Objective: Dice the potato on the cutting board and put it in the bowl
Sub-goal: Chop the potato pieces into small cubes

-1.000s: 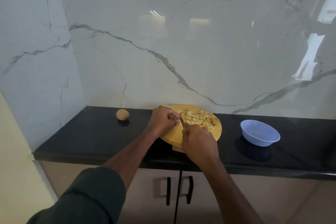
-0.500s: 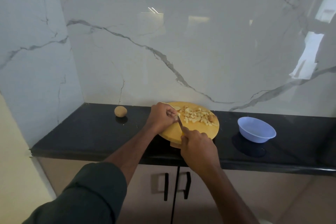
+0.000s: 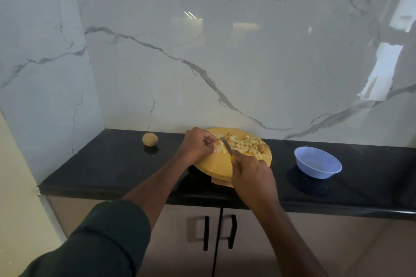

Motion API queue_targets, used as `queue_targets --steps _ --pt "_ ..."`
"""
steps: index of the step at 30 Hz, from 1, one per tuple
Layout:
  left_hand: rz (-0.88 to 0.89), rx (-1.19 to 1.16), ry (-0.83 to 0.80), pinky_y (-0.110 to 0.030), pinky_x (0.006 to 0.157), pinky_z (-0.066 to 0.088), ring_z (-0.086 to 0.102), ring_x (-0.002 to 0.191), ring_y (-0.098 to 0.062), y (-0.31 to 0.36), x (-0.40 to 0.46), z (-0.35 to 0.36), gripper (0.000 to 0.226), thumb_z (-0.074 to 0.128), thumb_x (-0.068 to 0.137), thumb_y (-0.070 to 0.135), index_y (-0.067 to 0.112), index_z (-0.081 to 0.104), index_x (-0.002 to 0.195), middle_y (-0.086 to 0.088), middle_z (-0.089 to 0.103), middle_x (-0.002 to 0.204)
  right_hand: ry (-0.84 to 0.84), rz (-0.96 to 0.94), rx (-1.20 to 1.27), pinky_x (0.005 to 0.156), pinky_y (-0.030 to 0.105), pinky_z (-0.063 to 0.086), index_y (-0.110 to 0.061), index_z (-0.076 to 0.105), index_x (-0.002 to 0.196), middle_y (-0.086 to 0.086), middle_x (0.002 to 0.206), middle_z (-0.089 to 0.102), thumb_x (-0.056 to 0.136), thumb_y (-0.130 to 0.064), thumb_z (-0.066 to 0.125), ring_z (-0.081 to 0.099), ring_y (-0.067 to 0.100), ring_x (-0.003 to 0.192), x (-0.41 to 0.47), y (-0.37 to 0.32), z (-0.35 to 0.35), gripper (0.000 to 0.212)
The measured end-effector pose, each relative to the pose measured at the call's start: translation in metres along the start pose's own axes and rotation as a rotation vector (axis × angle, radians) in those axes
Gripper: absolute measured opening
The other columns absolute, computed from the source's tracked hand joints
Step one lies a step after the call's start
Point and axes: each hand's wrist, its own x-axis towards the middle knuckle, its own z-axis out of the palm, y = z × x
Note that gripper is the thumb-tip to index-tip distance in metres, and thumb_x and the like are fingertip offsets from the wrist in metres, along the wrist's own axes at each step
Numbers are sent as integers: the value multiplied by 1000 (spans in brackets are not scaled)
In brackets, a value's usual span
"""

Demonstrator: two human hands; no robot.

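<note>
here left hand (image 3: 198,143) pinches potato piece (image 3: 221,148) on cutting board (image 3: 216,164); right hand (image 3: 252,171) grips knife (image 3: 227,147).

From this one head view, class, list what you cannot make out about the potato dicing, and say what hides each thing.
- Potato piece under the left hand: its curled fingers cover most of it.
- Knife handle: the right hand wraps it.
- Cutting board base: the right wrist blocks it.
- Diced potato count: too small and blurred.
- Bowl contents: the inside looks pale; too blurred to say.
</note>
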Motion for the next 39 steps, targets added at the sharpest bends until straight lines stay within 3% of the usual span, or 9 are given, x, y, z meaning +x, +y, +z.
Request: queue_targets --steps 7,16,25,39 --pt "-19 5 -17 -5 67 50 67 71 11 -1 4 -2 27 87 71 3 11 80 96 2 77 86 0 -15 -80 69 36 54 -33 54 143 0 93 68 107 -35 39 59 19 81 8 -10 13 39" --pt "-44 -20 -64 -9 70 54 72 73 0 3 8 -5 29 88 70 0 7 78 96 -1 77 85 -52 -32 -147 65 35 49 -27 58 134 2 93 66 107 -33 37 58 21 79 11 -12 15 35" --pt "-34 -58 -86 -15 71 57 74 75 -7 1 11 -6 29 90 68 1 7 78 93 -4 78 84 -111 15 39 73 42 57 -22 66 123 1 91 64 105 -31 43 61 20 82 19 -8 17 30" --pt "3 -31 12 -7 70 52 71 77 2 -3 5 2 22 87 74 5 10 80 94 2 77 86 -99 -9 -95 64 32 43 -25 53 139 -2 92 56 108 -33 37 53 14 80 3 -12 26 36"
